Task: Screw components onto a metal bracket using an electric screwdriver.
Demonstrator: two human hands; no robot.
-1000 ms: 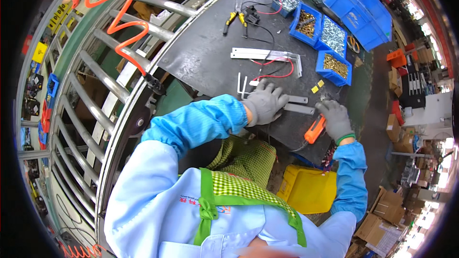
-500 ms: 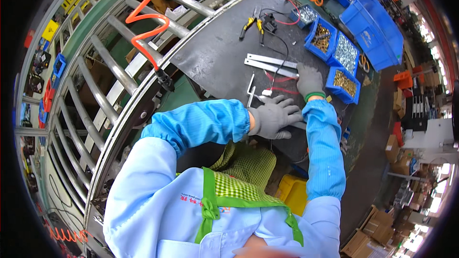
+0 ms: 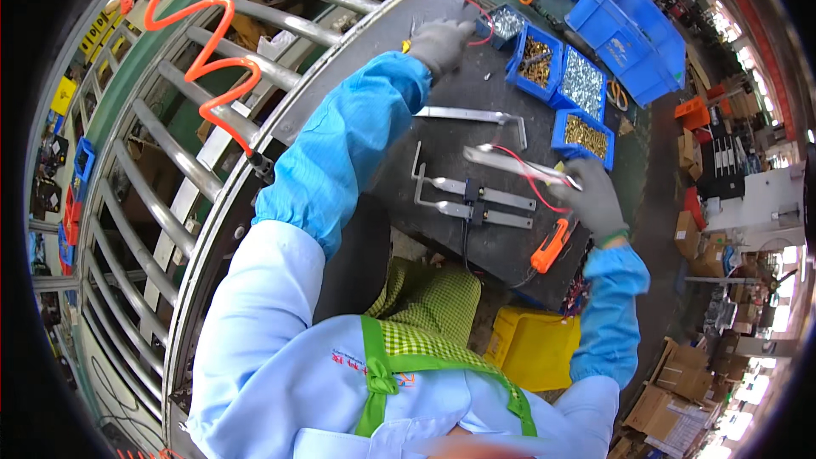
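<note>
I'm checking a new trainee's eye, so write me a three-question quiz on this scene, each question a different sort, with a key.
1. Which holds a silver bar: A, the left hand, or B, the right hand?
2. What colour is the tool beside the right hand?
3. True or false: the blue bin nearest the right hand contains gold-coloured parts.

Key: 1: B; 2: orange; 3: true.
</note>
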